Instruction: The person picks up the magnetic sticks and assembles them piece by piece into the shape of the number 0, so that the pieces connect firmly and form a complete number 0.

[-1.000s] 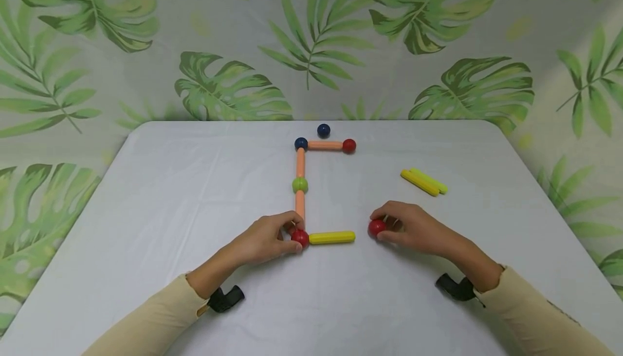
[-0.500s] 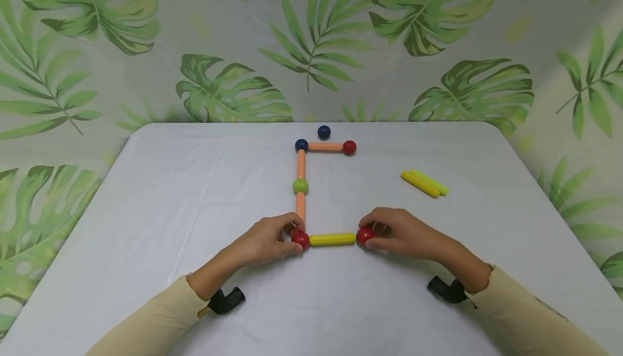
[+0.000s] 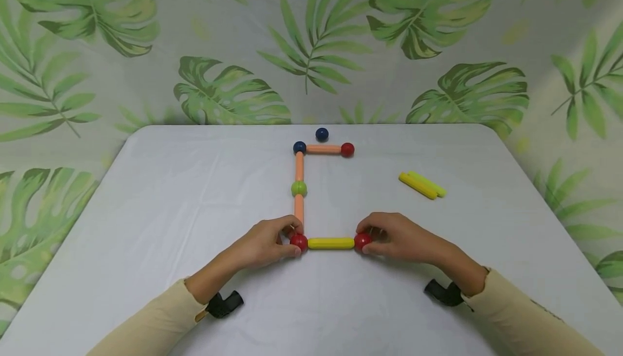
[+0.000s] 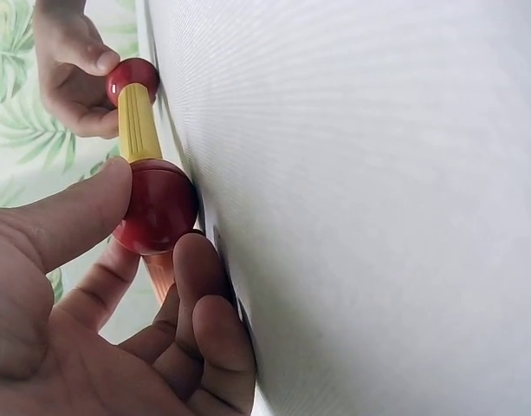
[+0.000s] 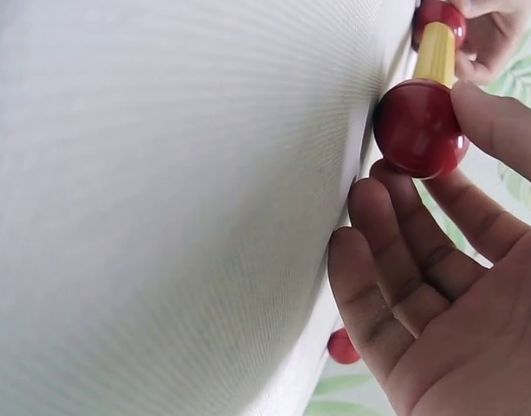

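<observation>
My left hand pinches a red ball between thumb and fingers at the near left corner of a stick-and-ball shape. From that ball a yellow stick runs right to a second red ball. My right hand pinches this second ball, which touches the stick's end. Away from the left ball goes an orange stick to a green ball. Another orange stick reaches a blue ball, and a third orange stick leads right to a red ball.
A loose blue ball lies near the table's far edge. Two sticks, a yellow one and a yellow-green one, lie side by side at right. Behind the white table hangs a leaf-print cloth.
My right hand has moved left and a little nearer, bringing its red ball against the free end of the yellow stick. The left hand keeps its pinch in place.
</observation>
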`<state>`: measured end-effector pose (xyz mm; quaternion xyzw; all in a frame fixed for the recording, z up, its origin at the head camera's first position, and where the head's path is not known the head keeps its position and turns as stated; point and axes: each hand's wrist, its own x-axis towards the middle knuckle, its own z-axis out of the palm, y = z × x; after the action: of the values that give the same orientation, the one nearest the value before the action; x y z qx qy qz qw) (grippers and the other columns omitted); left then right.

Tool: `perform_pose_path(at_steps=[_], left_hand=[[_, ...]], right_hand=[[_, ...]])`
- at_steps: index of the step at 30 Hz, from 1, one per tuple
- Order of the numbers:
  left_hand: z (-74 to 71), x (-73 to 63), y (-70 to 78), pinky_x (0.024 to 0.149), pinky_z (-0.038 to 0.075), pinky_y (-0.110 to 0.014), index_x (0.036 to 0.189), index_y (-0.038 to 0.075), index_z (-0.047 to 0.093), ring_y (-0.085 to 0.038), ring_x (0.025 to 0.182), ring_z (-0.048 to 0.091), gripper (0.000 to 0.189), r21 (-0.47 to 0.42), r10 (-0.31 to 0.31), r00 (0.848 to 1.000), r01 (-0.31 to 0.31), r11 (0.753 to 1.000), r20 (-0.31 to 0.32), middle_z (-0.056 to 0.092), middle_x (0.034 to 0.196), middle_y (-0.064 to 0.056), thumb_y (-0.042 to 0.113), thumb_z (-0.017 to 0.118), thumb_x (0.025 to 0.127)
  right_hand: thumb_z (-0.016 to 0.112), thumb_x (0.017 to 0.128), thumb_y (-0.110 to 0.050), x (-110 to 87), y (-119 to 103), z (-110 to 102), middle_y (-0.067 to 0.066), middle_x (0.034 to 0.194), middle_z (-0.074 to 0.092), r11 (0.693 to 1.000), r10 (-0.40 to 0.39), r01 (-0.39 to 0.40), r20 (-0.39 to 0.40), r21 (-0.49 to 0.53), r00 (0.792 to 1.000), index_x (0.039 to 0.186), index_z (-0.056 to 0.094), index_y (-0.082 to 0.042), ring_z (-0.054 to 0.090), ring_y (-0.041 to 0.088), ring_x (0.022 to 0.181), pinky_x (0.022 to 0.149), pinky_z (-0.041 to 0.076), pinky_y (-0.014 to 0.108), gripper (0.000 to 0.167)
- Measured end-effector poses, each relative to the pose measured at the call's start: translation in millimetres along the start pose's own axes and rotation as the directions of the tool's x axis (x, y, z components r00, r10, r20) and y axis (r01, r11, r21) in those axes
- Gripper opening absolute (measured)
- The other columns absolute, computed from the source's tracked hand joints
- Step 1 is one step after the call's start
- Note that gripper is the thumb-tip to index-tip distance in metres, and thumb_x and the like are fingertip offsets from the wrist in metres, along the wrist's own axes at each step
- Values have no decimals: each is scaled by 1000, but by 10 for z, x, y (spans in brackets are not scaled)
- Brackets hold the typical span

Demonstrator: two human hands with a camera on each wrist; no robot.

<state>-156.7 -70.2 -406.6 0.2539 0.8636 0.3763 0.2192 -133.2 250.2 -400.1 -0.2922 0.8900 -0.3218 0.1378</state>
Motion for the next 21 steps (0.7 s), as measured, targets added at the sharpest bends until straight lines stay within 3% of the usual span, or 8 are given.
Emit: perform_pose_path(at_steps=[21], left_hand=[[12, -10, -7, 63, 46, -23, 109, 18, 61, -13, 72, 55, 26, -12, -7, 1000, 7, 1000, -9, 65, 99, -3, 18, 76, 87]], right_hand=[[76, 88, -23, 7, -51, -6, -11, 111, 66, 999, 24, -22, 58, -34, 998, 118, 65, -19, 59, 3, 98, 89, 54, 25, 33]])
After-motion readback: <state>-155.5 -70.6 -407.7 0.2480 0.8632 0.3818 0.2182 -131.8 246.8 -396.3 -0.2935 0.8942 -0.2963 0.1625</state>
